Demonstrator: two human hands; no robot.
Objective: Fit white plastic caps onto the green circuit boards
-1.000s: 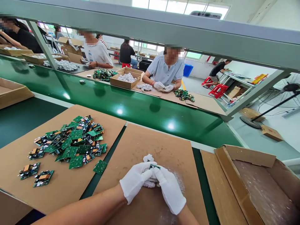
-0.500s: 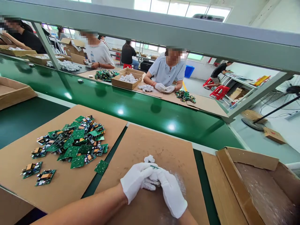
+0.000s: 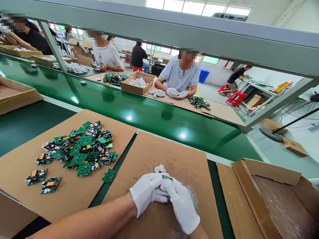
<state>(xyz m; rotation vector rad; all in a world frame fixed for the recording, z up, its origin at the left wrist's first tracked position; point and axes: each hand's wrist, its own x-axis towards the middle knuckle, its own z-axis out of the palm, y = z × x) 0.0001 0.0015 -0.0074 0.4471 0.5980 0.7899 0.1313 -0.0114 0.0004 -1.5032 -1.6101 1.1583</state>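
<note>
on the cardboard sheet [image 3: 154, 149], left hand [image 3: 146, 192], right hand [image 3: 183, 207] (gloved), pinching a small circuit board [image 3: 166, 178]

Green conveyor belt [image 3: 149, 116] runs diagonally across frame centre. Grey metal beam [image 3: 174, 36] spans top. Lower left: cardboard sheet [image 3: 22, 159] carrying pile of circuit boards [image 3: 82, 149]. Lower right: open cardboard box [image 3: 271, 196], plastic film inside. Far side of belt, centre: seated person in light shirt [image 3: 180, 78], box of white parts [image 3: 138, 83] beside. Right edge: floor fan [image 3: 271, 134], red stools [image 3: 235, 98].
</note>
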